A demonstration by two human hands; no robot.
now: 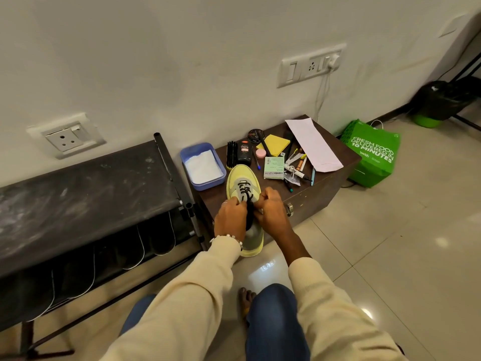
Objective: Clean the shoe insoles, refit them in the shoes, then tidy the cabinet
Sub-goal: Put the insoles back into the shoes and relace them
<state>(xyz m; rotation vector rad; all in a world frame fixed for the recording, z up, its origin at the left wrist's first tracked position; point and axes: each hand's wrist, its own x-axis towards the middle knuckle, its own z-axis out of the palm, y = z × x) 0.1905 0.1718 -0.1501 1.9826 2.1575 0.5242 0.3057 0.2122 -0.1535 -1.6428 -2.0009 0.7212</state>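
A yellow-green sneaker (240, 179) with black laces stands on the front edge of a low brown cabinet (317, 188), its heel hanging over the edge toward me. My left hand (230, 220) grips the shoe's left side at the opening. My right hand (272, 213) grips the right side, with the black laces (246, 194) between both hands. The inside of the shoe and any insole are hidden by my hands.
On the cabinet lie a blue tub (203, 166) with white contents, a shoe brush (230, 155), a black polish bottle (244, 153), yellow sticky notes (276, 144), pens and a white paper (313, 144). A dusty black shoe rack (83, 191) stands left, a green bag (372, 155) right.
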